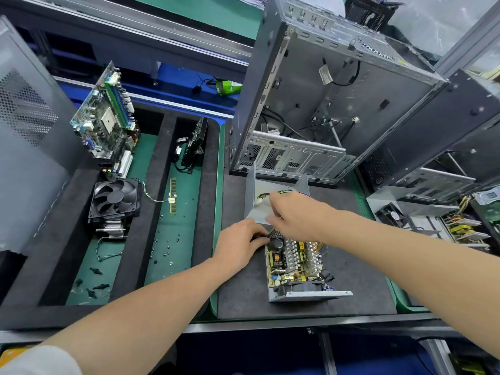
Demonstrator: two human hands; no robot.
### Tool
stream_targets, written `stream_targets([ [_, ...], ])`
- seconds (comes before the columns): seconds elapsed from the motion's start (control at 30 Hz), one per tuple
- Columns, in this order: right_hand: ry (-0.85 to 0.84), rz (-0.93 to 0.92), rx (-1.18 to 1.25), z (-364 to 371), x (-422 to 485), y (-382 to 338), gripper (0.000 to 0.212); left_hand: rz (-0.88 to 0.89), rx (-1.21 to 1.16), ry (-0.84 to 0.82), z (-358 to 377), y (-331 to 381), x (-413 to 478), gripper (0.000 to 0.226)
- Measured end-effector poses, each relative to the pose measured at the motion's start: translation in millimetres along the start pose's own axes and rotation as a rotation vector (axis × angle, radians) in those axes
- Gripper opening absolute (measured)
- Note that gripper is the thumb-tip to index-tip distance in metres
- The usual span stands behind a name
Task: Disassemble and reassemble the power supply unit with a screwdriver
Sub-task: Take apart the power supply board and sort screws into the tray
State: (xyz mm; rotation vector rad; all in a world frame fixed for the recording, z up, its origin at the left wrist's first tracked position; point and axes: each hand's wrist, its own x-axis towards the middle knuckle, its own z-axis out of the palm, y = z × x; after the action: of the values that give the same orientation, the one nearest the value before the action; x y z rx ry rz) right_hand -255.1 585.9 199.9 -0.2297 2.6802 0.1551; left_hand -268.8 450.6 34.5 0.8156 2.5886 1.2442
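A: Hands?
B: Left hand [240, 246] has its fingers curled on the far left corner of the power supply unit [297, 269]. Right hand [295, 215] is at the grey sheet-metal cover [267, 196], blurred — grip unclear.
A: Unit?
B: Open, boxy, on the dark felt tabletop [243, 299] — long axis runs away from the person, fan end nearest.

the power supply unit [295, 266] lies on the mat [243, 299] at the near centre of the desk [297, 324]. its cover [258, 204] stands just behind it, and the computer case [338, 104] stands upright behind that. left of the mat, a tray [151, 212] holds the fan [115, 198] with the motherboard [108, 117] behind it. the memory stick [172, 196] and loose screws [167, 244] lie in the compartment to the right.
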Motion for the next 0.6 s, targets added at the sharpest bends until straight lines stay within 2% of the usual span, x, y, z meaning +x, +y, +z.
stream_targets([
  [0.13, -0.067, -0.388, -0.472, -15.1, -10.0, 8.0, 0.026, -0.016, 0.021, 0.021, 1.5, 0.7, 1.0, 0.016],
  [0.23, -0.039, -0.449, -0.596, -15.4, -13.9, 11.0, 0.021, -0.01, 0.015, 0.027, 2.1, -0.3, 0.4, 0.016],
  [0.3, -0.034, -0.35, -0.517, -7.4, -13.7, 10.0, 0.006, -0.01, 0.012, 0.033, 1.8, -0.2, 0.0, 0.016],
  [0.33, -0.013, -0.246, -0.391, -2.9, -12.7, 10.0, 0.006, -0.009, 0.013, 0.034, 2.0, 0.0, -0.3, 0.016],
  [0.4, -0.017, 0.014, -0.056, -0.6, -10.2, 10.2, 0.022, -0.005, 0.02, 0.031, 2.0, 1.1, -0.8, 0.017],
  [0.47, -0.04, 0.174, 0.122, 2.4, -5.4, 10.7, 0.024, -0.008, 0.016, 0.032, 1.8, 2.3, -1.0, 0.017],
  [0.53, -0.029, 0.196, 0.114, 5.7, -5.9, 8.6, 0.023, -0.015, 0.017, 0.028, 1.4, 3.9, -1.1, 0.017],
  [0.6, -0.029, 0.104, 0.016, 6.7, -11.4, 7.7, 0.026, -0.013, 0.025, 0.022, 0.7, 5.4, -1.1, 0.016],
])
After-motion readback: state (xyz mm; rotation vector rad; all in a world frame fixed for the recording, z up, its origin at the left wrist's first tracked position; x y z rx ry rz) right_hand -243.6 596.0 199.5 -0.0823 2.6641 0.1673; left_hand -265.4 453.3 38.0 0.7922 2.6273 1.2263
